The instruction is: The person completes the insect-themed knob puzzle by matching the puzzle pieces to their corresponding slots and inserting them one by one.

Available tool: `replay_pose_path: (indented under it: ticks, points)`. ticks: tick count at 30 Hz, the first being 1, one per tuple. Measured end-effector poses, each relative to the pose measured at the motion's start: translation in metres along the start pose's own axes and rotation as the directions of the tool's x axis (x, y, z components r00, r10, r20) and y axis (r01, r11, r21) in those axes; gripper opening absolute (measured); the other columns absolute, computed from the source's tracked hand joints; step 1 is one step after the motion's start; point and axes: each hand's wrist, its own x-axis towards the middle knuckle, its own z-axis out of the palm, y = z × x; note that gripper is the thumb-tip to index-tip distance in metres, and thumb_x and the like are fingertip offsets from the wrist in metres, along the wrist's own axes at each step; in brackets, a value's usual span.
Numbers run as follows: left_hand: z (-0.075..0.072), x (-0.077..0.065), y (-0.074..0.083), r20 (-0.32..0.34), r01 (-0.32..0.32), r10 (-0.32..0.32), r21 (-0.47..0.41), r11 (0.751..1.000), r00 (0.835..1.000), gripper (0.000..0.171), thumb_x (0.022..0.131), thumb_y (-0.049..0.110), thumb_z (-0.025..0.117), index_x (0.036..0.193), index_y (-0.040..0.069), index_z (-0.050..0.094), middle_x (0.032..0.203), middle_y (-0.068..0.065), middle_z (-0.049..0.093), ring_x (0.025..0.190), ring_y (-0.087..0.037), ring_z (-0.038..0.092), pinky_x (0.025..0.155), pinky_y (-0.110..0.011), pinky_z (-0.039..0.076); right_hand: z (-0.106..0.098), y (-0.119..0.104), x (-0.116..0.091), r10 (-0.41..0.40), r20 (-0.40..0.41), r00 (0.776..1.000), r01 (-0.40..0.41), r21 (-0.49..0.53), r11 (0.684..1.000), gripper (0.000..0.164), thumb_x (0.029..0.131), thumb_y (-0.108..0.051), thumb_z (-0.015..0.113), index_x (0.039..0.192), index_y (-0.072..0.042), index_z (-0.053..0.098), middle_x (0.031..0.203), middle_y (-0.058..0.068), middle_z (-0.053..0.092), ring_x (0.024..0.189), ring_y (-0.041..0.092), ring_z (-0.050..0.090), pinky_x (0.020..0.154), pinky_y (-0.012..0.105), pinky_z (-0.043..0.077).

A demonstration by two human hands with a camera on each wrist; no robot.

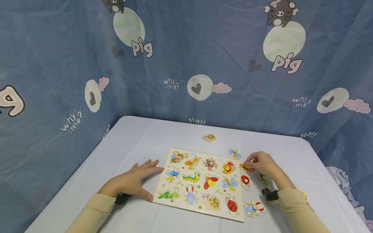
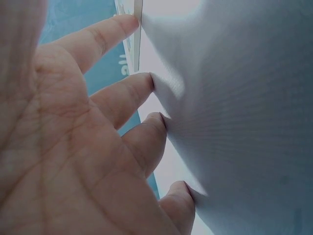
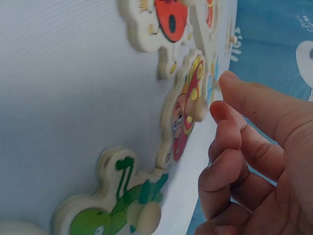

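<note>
A wooden puzzle board [image 1: 215, 215] printed with insects lies on the white table. My left hand [image 1: 135, 179] spreads at its left side, thumb and index fingertip at the board's edge; in the left wrist view the other fingertips [image 2: 157, 120] rest on the tabletop. My right hand [image 1: 263, 165] hovers at the board's right edge over a red and yellow butterfly piece [image 3: 181, 110]. Its thumb and bent fingers are near the piece's wooden knob [image 3: 199, 108], with a gap between them. A ladybug piece [image 1: 245, 181] and a green grasshopper piece [image 3: 132, 205] lie beside the butterfly.
A stag beetle piece [image 1: 254, 208] lies by the board's lower right corner. Behind the board are a dragonfly piece [image 1: 234, 153] and a snail piece [image 1: 209, 138]. A yellow piece [image 1: 304, 194] is partly hidden by the right sleeve. Blue patterned curtain [image 1: 163, 106] surrounds the table.
</note>
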Motion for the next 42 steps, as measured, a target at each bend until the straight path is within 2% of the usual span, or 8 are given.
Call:
replay_pose_path:
  ticks: [7,15,22,42]
  points:
    - [-0.001,-0.001,0.002,0.0,-0.002,0.002,-0.009,1.0,1.0,0.107,0.058,0.061,0.088,0.151,0.033,0.044,0.168,-0.007,0.021,0.156,-0.04,0.009,0.115,-0.077,0.002,0.003,0.006,-0.005,0.067,0.003,0.998,-0.067,-0.009,0.998,0.027,0.087,-0.035,0.078,0.084,-0.011,0.066,0.068,0.001,0.053,0.064,0.017,0.05,0.055,0.028,0.041]
    - [-0.001,0.0,0.002,0.001,0.004,-0.004,-0.008,1.0,1.0,0.106,0.058,0.06,0.088,0.151,0.034,0.044,0.169,-0.006,0.021,0.157,-0.039,0.008,0.115,-0.077,0.002,0.005,0.009,-0.01,0.09,-0.029,0.995,-0.091,-0.024,0.996,0.033,0.086,-0.04,0.077,0.078,-0.01,0.065,0.067,0.001,0.054,0.063,0.017,0.051,0.055,0.028,0.04]
    - [0.0,-0.001,0.002,-0.004,0.003,-0.003,0.001,1.0,1.0,0.107,0.057,0.062,0.088,0.151,0.034,0.044,0.168,-0.007,0.021,0.157,-0.039,0.009,0.115,-0.077,0.002,0.006,0.008,-0.011,0.133,-0.024,0.991,-0.133,-0.026,0.991,0.035,0.087,-0.042,0.077,0.076,-0.01,0.067,0.069,0.0,0.057,0.063,0.016,0.051,0.055,0.028,0.039]
    - [0.0,0.0,0.002,-0.006,0.002,-0.002,-0.007,1.0,1.0,0.106,0.058,0.06,0.089,0.151,0.034,0.044,0.168,-0.007,0.021,0.157,-0.039,0.009,0.115,-0.077,0.002,0.006,0.008,-0.009,0.143,-0.024,0.989,-0.144,-0.011,0.99,0.033,0.088,-0.038,0.076,0.072,-0.01,0.07,0.065,-0.001,0.059,0.059,0.014,0.052,0.052,0.026,0.04]
